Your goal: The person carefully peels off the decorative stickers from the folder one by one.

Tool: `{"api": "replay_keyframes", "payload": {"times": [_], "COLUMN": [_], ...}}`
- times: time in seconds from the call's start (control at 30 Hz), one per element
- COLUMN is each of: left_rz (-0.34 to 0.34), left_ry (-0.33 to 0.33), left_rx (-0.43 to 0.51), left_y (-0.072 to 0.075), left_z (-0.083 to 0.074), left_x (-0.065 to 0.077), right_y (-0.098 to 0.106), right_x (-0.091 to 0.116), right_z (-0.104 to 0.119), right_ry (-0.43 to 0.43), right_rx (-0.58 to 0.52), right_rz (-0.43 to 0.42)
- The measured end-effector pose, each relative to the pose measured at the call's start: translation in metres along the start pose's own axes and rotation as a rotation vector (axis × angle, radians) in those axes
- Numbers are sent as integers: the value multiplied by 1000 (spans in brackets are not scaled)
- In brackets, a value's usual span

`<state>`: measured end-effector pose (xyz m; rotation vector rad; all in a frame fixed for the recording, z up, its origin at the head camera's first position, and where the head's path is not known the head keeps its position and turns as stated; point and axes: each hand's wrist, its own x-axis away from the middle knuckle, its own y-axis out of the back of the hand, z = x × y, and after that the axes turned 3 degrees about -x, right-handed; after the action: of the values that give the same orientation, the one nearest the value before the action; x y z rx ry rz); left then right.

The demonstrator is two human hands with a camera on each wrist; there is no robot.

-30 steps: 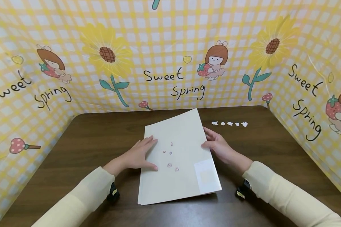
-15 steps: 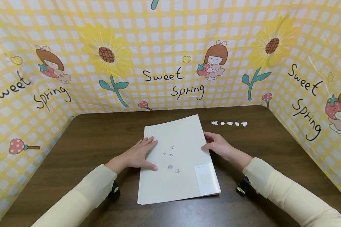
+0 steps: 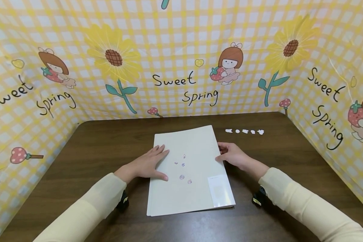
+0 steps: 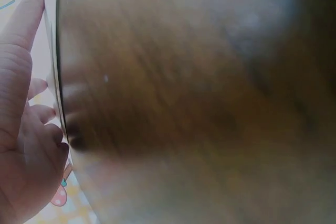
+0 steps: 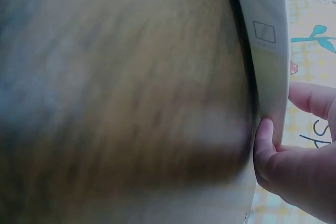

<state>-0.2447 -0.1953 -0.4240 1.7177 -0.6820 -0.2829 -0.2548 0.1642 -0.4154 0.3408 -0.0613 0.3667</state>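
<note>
Closer to the worktop point(image 3: 78, 151) than a second ago, the raised far right corner of the white folder point(image 3: 196, 141) has come down. The folder lies between the hands: the left hand point(image 3: 148, 164) rests spread over one edge, while the right hand point(image 3: 235, 157) pinches the opposite edge, thumb uppermost. Settling the folder seems the step in hand; the next move probably calls for easing that edge flat before releasing it. A pale label point(image 3: 220, 191) sits nearer the right hand, white scraps point(image 3: 245, 131) beyond it, and tiny coloured marks point(image 3: 182, 177) nearer the left.
</note>
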Motion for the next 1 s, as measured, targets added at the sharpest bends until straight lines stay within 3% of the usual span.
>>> {"api": "replay_keyframes", "payload": {"times": [0.23, 0.57, 0.83, 1.0], "left_rz": [26, 47, 47, 48], "left_ry": [-19, -66, -73, -77], "left_rx": [-42, -234, -295, -301], "left_y": [3, 2, 2, 2], "left_z": [-2, -1, -1, -1], "left_x": [2, 5, 6, 6], "right_y": [0, 1, -15, -30], "right_x": [0, 2, 8, 12], "right_z": [-1, 4, 16, 22], "right_ry": [-11, 13, 196, 316], "right_rx": [54, 186, 379, 353], "right_rz": [-8, 8, -82, 32]}}
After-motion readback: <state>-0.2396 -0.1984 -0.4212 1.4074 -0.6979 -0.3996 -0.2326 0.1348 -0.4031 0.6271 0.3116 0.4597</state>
